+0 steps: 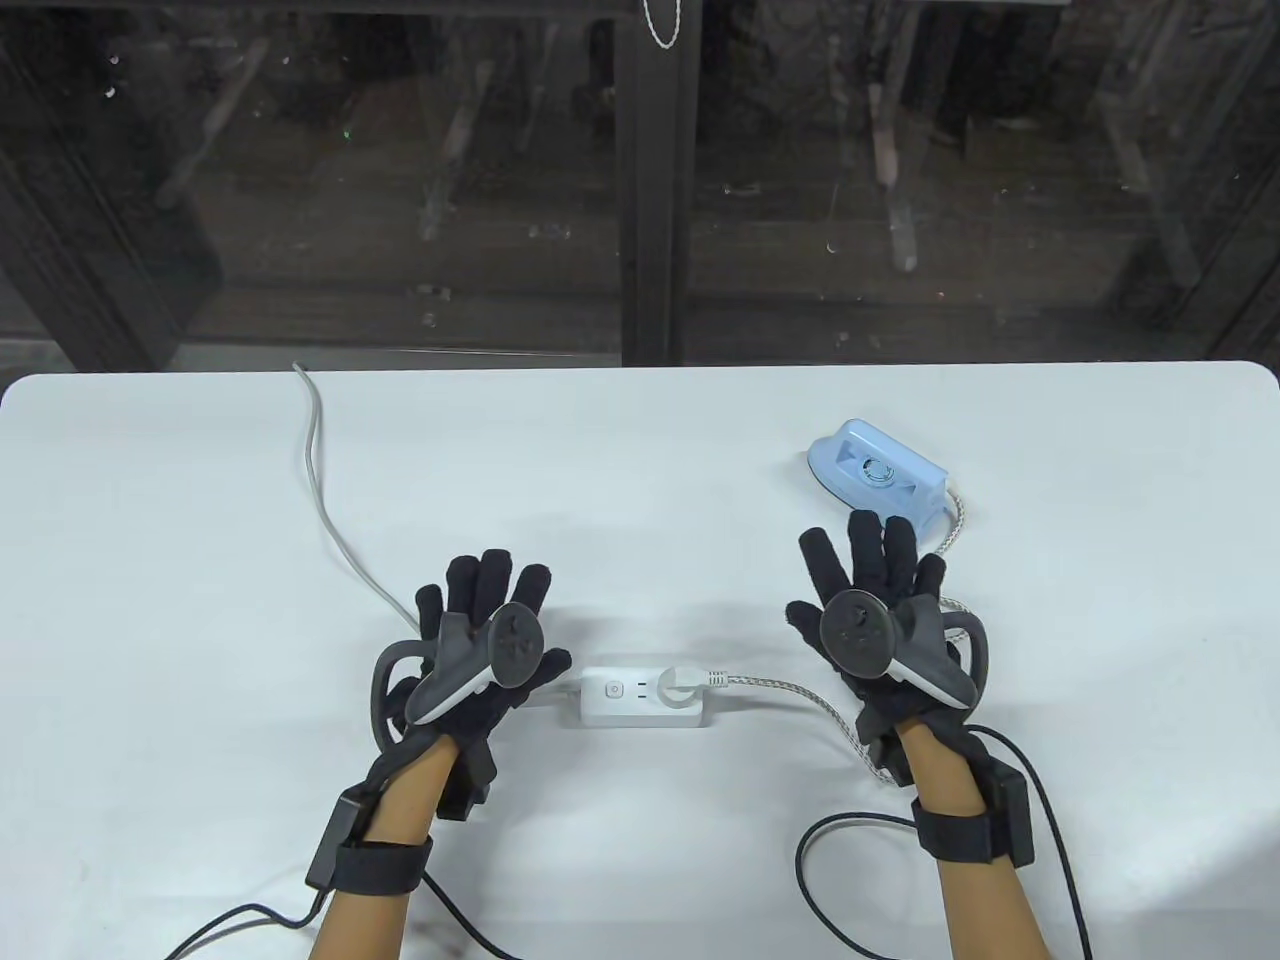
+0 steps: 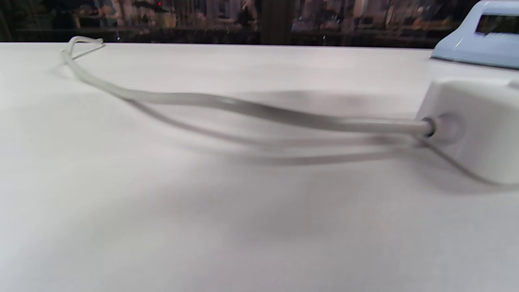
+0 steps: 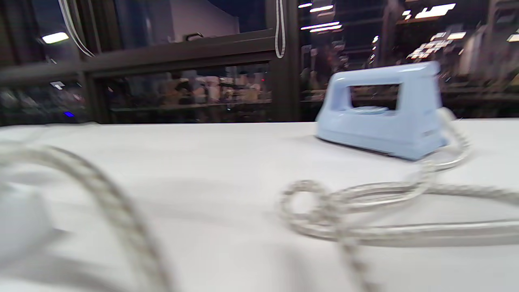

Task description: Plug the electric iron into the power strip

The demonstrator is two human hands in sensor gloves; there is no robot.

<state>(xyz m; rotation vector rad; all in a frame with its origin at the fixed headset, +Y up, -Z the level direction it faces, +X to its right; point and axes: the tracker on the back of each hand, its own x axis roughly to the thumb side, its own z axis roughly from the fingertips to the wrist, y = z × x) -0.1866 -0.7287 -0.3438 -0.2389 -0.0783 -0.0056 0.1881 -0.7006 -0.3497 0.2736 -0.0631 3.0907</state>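
- Braided cord (image 1: 800,695) lost under right hand (image 1: 880,625) in table view.
- Power strip (image 2: 474,129) cropped by right edge in left wrist view; iron (image 2: 478,38) cut at corner.
- Blurred white shape at left edge of right wrist view, unidentifiable.
- Palms hidden beneath trackers.

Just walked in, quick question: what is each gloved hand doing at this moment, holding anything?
Left hand: open, fingers spread, holding nothing, beside the power strip.
Right hand: open, fingers spread, holding nothing, near the iron.
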